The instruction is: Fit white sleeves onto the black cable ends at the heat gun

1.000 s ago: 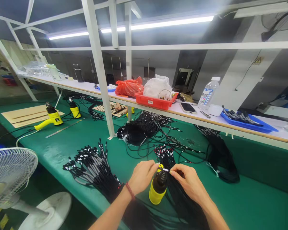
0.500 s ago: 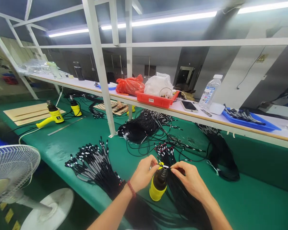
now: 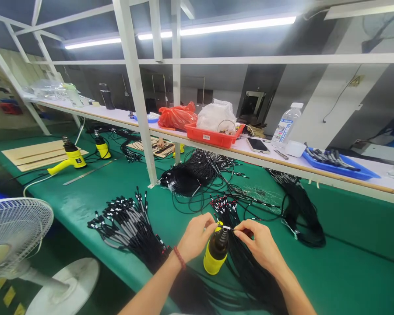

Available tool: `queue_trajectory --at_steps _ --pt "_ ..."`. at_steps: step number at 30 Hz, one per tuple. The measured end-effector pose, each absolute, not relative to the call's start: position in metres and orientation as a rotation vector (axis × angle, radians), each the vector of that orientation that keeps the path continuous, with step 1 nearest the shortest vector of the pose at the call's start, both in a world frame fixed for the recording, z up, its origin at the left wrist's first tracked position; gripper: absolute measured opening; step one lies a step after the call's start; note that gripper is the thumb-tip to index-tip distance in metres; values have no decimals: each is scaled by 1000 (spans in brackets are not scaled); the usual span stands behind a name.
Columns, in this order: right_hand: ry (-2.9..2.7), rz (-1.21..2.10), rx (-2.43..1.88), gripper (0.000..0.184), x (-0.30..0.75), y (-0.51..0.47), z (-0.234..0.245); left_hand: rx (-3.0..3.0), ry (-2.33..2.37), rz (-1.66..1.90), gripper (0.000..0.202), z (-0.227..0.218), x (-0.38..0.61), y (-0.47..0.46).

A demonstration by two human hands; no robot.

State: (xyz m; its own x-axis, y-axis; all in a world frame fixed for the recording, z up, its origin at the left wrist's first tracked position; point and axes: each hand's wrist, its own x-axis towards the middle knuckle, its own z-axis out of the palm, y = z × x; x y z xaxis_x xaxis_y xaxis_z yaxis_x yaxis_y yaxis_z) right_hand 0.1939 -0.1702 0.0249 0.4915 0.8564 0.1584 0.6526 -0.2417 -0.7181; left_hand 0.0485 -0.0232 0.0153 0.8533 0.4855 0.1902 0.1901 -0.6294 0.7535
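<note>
A thin black cable with a white sleeve is stretched level between my two hands. My left hand pinches its left end, and my right hand pinches it on the right. Right under the sleeve is the nozzle of a yellow and black heat gun, standing upright on the green table. Behind and beside my right hand runs a bundle of black cables with red and white marked tips. Left of my left hand lies another bundle of cables with grey sections and black ends.
A white fan stands at the left table edge. Two more heat guns sit farther back. The shelf crosses behind, carrying a red tray, a bottle and a blue tray. A co-worker's hand shows beyond the shelf post.
The view has shifted very slightly. Both hands keep the same pinch, with the sleeve still over the heat gun nozzle.
</note>
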Motion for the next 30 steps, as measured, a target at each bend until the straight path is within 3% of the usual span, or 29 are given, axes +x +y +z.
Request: queue_trajectory --at_steps 5,12,18,24,30 --pt "-1219 313 -1995 14 194 -169 20 2256 473 539 11 13 48 -24" --pt "-1274 384 -2026 31 190 -169 24 2412 525 440 39 13 49 -22" --pt "-1226 327 -1999 21 188 -167 23 2260 446 609 17 8 45 -22" --pt "-1282 438 -2009 33 189 -169 26 2368 559 515 42 8 48 -22" --pt "-1236 360 -1977 26 188 -168 25 2247 460 646 19 8 48 -24"
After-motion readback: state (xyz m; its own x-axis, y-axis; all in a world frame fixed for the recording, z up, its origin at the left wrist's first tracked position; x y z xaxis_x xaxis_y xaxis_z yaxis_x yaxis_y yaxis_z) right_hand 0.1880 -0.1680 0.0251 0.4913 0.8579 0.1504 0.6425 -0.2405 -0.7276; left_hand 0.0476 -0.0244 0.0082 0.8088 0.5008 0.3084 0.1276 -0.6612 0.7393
